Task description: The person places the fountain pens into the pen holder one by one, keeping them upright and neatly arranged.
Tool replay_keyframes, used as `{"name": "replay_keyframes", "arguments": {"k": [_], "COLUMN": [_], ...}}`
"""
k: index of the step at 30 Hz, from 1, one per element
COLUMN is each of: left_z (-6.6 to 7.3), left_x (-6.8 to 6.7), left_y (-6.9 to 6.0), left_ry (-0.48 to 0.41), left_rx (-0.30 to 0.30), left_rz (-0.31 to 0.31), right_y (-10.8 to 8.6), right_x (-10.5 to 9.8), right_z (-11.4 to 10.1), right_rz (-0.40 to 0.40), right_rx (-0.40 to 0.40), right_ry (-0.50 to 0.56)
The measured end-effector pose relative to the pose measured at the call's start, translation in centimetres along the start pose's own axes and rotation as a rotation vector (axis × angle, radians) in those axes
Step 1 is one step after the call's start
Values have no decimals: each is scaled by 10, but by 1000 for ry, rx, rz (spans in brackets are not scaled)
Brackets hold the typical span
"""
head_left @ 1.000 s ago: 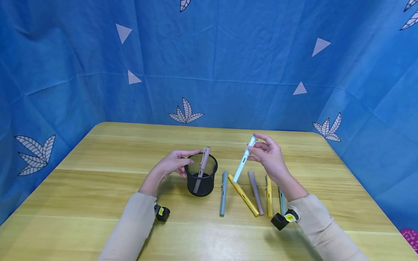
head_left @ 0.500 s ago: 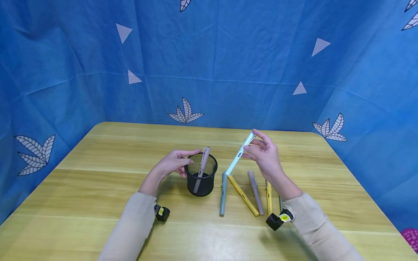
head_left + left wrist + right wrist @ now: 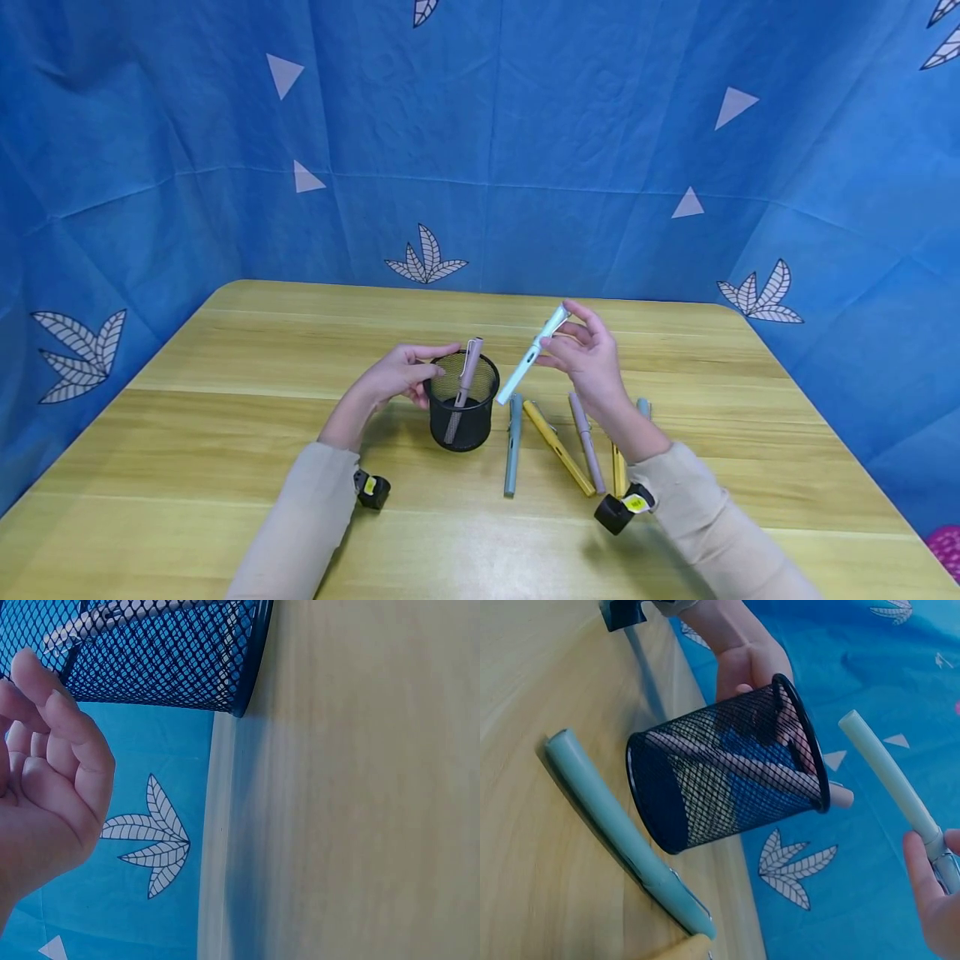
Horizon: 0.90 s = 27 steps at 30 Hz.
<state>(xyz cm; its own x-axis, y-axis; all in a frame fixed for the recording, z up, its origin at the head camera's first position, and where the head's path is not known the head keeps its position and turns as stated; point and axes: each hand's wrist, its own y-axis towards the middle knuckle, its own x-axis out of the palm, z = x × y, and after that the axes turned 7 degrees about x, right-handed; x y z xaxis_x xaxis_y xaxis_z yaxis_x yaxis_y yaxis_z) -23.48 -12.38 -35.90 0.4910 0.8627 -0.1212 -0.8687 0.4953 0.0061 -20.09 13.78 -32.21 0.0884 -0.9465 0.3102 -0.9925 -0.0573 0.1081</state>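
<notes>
A black mesh pen holder [image 3: 459,425] stands upright on the table, with one pale purple pen [image 3: 468,372] leaning inside it. My left hand [image 3: 397,375] holds the holder's rim on its left side, with the index finger along the back edge. In my right hand [image 3: 585,354] a pale mint pen [image 3: 525,367] is pinched near its clip end. It slants down to the left, its lower end just right of the holder's rim and apart from it. The right wrist view also has the mint pen [image 3: 889,769] apart from the holder [image 3: 727,765].
On the table [image 3: 225,500], right of the holder, lie a grey-green pen [image 3: 513,450], a yellow pen [image 3: 558,450] and a purple pen [image 3: 587,442]. Another yellow pen [image 3: 618,471] and a teal pen [image 3: 643,407] are partly hidden by my right arm. A blue curtain [image 3: 480,125] hangs behind.
My right hand has moved left with the mint pen, from above the yellow pen to beside the holder's rim. My left hand and the holder have stayed put.
</notes>
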Motion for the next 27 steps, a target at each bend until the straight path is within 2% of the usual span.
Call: {"name": "replay_keyframes", "arguments": {"k": [10, 27], "left_z": [-3, 0], "left_x": [-1, 1], "left_y": [1, 0], "left_ry": [18, -12], "left_rx": [5, -8], "left_rz": [3, 11], "right_y": [-2, -1], "right_x": [10, 25], "right_z": [10, 21], "right_rz": [19, -23], "right_rx": [-63, -144], "right_ry": [4, 64]}}
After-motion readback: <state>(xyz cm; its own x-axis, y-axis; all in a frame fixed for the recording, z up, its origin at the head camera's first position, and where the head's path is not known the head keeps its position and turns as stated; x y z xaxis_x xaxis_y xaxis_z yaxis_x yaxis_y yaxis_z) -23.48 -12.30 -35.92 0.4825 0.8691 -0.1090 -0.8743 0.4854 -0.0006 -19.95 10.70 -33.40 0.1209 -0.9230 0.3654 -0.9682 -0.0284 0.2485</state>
